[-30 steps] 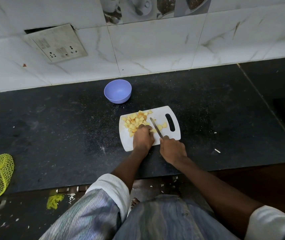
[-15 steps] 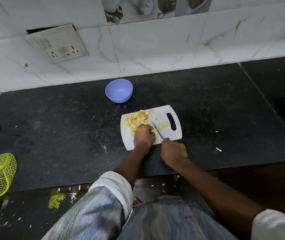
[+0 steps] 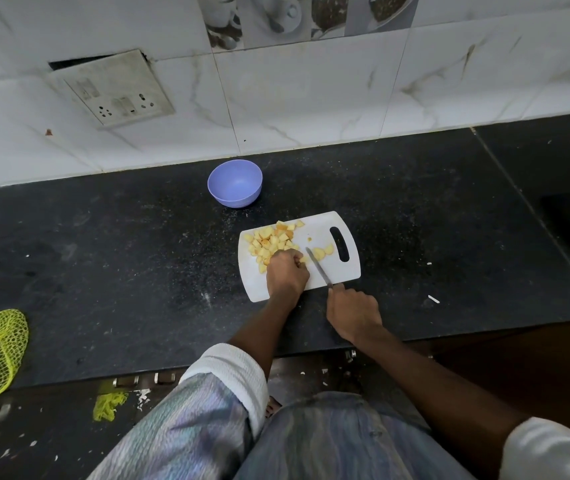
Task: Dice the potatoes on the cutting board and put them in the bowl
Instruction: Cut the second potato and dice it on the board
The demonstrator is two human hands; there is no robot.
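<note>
Nearest the camera, the right hand (image 3: 352, 313) was closed around the handle of a knife (image 3: 318, 266) at the near edge of the white cutting board (image 3: 342, 271). The blade ran diagonally away over the board, its tip just beside two larger potato pieces (image 3: 323, 251) that lay near the handle slot.

Left of the blade, the left hand (image 3: 287, 273) rested on the board with its fingers (image 3: 294, 258) curled down. A small yellow piece showed at the fingertips; whether it was pinched or only pressed cannot be told.

Beyond the left hand, a heap of diced potato (image 3: 273, 237) covered the far left part of the board. Further back on the black worktop (image 3: 120, 254), well apart from the board and close to the tiled wall, the purple bowl (image 3: 235, 183) stood upright and appeared empty.

Judged step: dicing, near its end. No potato had yet been put in the bowl. The next move probably calls for cutting down the remaining larger pieces with the left fingertips kept clear of the edge. The transfer then calls for either bringing the bowl to the board or lifting the board to it.
</note>
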